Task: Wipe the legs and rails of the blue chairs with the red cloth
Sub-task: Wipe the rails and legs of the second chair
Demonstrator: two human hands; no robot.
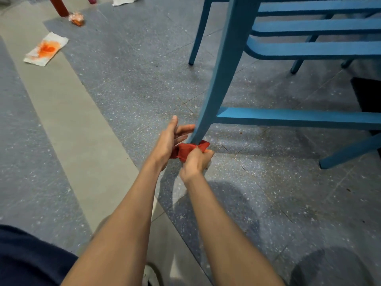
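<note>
We see the red cloth (188, 150) just below the middle of the frame, a soft, crumpled strip bunched around the foot of the nearest leg (222, 69) of the blue chair (309, 27). The leg is smooth, painted, tapering and slightly curved. Our right hand (196, 162) has its fingers curled tightly on the cloth's right end, pressing it against the leg's base. Our left hand (168, 141) is spread beside the leg, thumb up and fingers straight, their tips reaching the leg's edge. The cloth's left end runs behind the palm, and we cannot tell whether the palm pins it.

A flat, squared rail (299, 118) runs right from the leg, with further curved rails stacked in the upper right. The floor (144, 79) is speckled grey-blue terrazzo crossed by a plain beige band (68, 120). In the upper left lie a flat paper napkin (46, 49) stained orange, a crumpled wrapper (76, 18) and a round red post (58, 6).
</note>
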